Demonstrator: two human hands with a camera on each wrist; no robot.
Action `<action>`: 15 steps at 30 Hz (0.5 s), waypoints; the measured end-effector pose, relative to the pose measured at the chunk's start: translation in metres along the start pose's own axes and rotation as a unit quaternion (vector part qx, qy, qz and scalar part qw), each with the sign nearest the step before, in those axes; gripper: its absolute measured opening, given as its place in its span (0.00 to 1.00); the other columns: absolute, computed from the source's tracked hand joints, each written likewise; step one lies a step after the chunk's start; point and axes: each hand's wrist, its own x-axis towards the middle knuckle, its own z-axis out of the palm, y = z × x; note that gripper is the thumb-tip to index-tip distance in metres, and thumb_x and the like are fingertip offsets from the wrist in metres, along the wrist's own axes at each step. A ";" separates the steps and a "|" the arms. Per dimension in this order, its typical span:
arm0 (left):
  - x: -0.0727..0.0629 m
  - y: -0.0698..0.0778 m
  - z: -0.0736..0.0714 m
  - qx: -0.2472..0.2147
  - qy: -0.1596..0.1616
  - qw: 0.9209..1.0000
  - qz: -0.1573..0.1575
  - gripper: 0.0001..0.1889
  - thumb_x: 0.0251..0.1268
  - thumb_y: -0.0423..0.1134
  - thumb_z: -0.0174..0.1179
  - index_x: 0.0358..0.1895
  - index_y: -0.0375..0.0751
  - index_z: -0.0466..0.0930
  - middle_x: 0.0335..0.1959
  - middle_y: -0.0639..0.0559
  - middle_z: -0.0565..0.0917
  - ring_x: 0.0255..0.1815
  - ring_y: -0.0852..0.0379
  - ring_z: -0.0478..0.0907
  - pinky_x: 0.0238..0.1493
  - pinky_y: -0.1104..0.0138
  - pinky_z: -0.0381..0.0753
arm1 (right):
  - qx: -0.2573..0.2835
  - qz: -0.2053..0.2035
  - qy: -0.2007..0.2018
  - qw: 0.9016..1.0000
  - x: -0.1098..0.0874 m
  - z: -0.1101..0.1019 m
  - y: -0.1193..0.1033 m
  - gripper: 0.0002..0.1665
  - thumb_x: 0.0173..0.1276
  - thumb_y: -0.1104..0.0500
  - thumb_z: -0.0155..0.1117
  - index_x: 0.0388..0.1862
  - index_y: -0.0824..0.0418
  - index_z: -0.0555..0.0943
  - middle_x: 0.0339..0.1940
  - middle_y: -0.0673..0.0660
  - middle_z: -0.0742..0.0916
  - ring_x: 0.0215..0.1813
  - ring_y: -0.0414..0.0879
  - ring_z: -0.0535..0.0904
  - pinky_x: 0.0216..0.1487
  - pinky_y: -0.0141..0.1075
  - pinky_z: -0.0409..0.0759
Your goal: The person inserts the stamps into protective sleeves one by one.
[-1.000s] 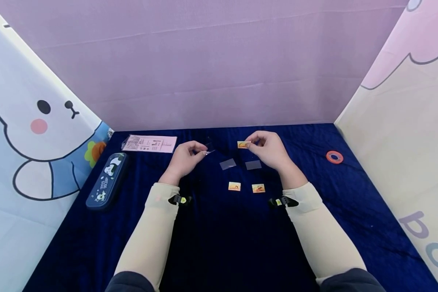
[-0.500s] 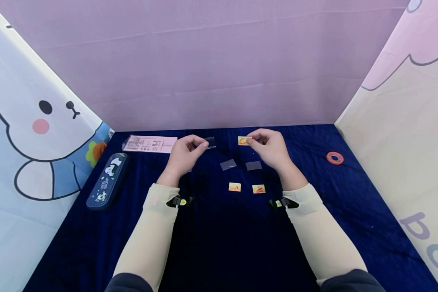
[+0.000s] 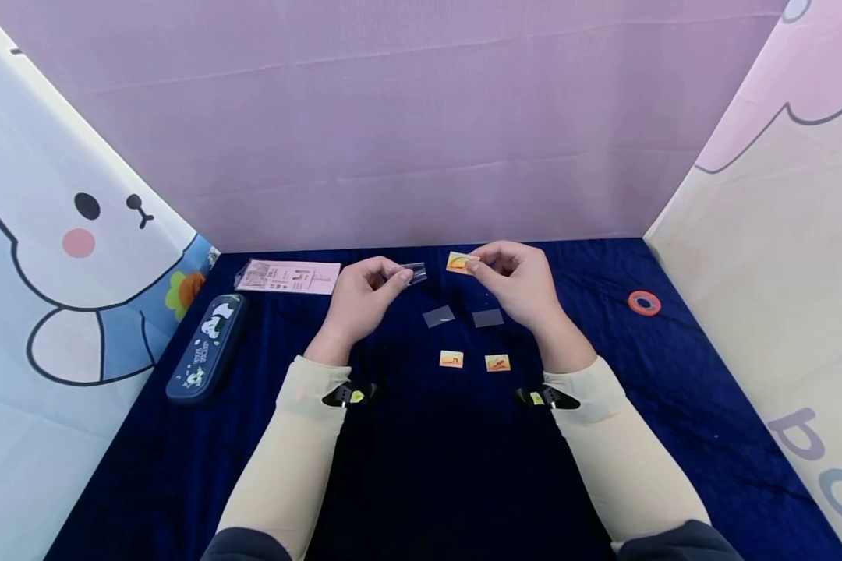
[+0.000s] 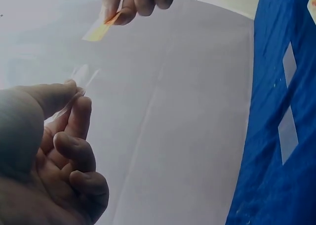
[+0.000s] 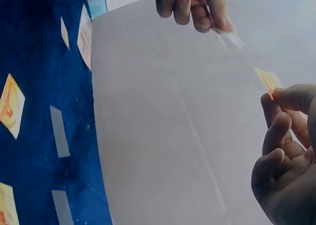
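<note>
My left hand point(image 3: 363, 300) pinches a small clear plastic sleeve point(image 3: 417, 273) between thumb and index finger. In the left wrist view the sleeve point(image 4: 85, 78) stands up from the fingertips, its mouth slightly parted. My right hand point(image 3: 522, 284) pinches a yellow-orange postage stamp point(image 3: 458, 262) by its right edge. The stamp point(image 5: 267, 79) and the sleeve face each other across a small gap, both raised above the table. Below the hands, two clear sleeves, a left one point(image 3: 438, 315) and a right one point(image 3: 487, 317), lie flat. Nearer lie a left stamp point(image 3: 451, 359) and a right stamp point(image 3: 497, 363).
A dark blue pencil case with pandas point(image 3: 206, 348) lies at the left of the blue cloth point(image 3: 421, 467). Behind it is a pink printed sheet in a clear bag point(image 3: 302, 277). An orange-red ring point(image 3: 644, 303) lies at right. A lilac curtain point(image 3: 407, 140) closes the back.
My left hand has moved slightly right and up with the sleeve, which now shows more past the fingertips. My right hand has lifted the stamp a little and brought it leftward, narrowing the gap.
</note>
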 end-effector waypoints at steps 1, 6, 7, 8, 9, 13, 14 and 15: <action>0.000 0.001 0.001 -0.005 -0.001 1.000 0.002 0.08 0.72 0.44 0.70 0.37 0.44 0.88 0.29 0.55 0.83 0.22 0.55 0.69 0.24 0.67 0.67 | 0.005 -0.003 0.000 1.000 -0.001 0.000 -0.002 0.08 0.72 0.58 0.74 0.47 0.59 0.90 0.33 0.59 0.90 0.26 0.49 0.71 0.24 0.34 0.66; -0.001 0.005 0.004 -0.032 -0.008 0.999 0.010 0.07 0.72 0.42 0.70 0.37 0.43 0.89 0.31 0.53 0.87 0.21 0.55 0.69 0.24 0.67 0.67 | 0.022 -0.016 -0.008 1.000 -0.003 0.003 -0.010 0.07 0.72 0.60 0.74 0.46 0.60 0.90 0.34 0.58 0.91 0.24 0.48 0.71 0.24 0.34 0.67; -0.001 0.006 0.005 -0.036 -0.010 0.999 0.011 0.08 0.72 0.42 0.70 0.36 0.42 0.90 0.31 0.52 0.87 0.21 0.55 0.69 0.24 0.67 0.67 | 0.025 -0.019 -0.011 0.999 -0.003 0.003 -0.011 0.07 0.72 0.60 0.74 0.46 0.60 0.90 0.34 0.57 0.91 0.24 0.48 0.71 0.24 0.34 0.68; -0.001 0.006 0.006 -0.038 -0.011 0.999 0.011 0.08 0.72 0.41 0.70 0.36 0.42 0.90 0.31 0.52 0.88 0.21 0.56 0.69 0.24 0.68 0.67 | 0.028 -0.022 -0.013 0.999 -0.003 0.004 -0.011 0.07 0.72 0.60 0.74 0.46 0.60 0.90 0.34 0.57 0.91 0.24 0.48 0.71 0.24 0.34 0.68; -0.001 0.006 0.006 -0.042 -0.013 0.999 0.011 0.08 0.72 0.41 0.70 0.36 0.42 0.90 0.31 0.52 0.88 0.21 0.56 0.69 0.24 0.68 0.66 | 0.029 -0.024 -0.015 0.999 -0.003 0.004 -0.012 0.06 0.72 0.61 0.74 0.45 0.60 0.90 0.34 0.57 0.91 0.24 0.47 0.71 0.24 0.34 0.68; -0.002 0.008 0.009 -0.046 -0.015 0.999 0.009 0.08 0.72 0.39 0.70 0.35 0.40 0.90 0.32 0.49 0.88 0.22 0.57 0.70 0.24 0.69 0.66 | 0.029 -0.026 -0.014 0.999 -0.003 0.008 -0.013 0.05 0.72 0.65 0.72 0.45 0.64 0.89 0.33 0.60 0.90 0.23 0.48 0.70 0.24 0.33 0.67; -0.002 0.008 0.009 -0.047 -0.015 0.999 0.008 0.08 0.72 0.38 0.70 0.35 0.39 0.90 0.32 0.48 0.88 0.22 0.58 0.69 0.24 0.69 0.65 | 0.028 -0.024 -0.014 0.999 -0.003 0.008 -0.013 0.05 0.72 0.66 0.72 0.45 0.66 0.89 0.33 0.62 0.90 0.23 0.48 0.70 0.24 0.33 0.66; -0.002 0.009 0.010 -0.047 -0.015 0.999 0.007 0.08 0.72 0.38 0.69 0.34 0.38 0.90 0.31 0.47 0.88 0.21 0.58 0.69 0.24 0.69 0.65 | 0.026 -0.020 -0.014 0.999 -0.003 0.009 -0.013 0.05 0.72 0.67 0.71 0.44 0.67 0.88 0.33 0.63 0.90 0.23 0.48 0.69 0.23 0.33 0.66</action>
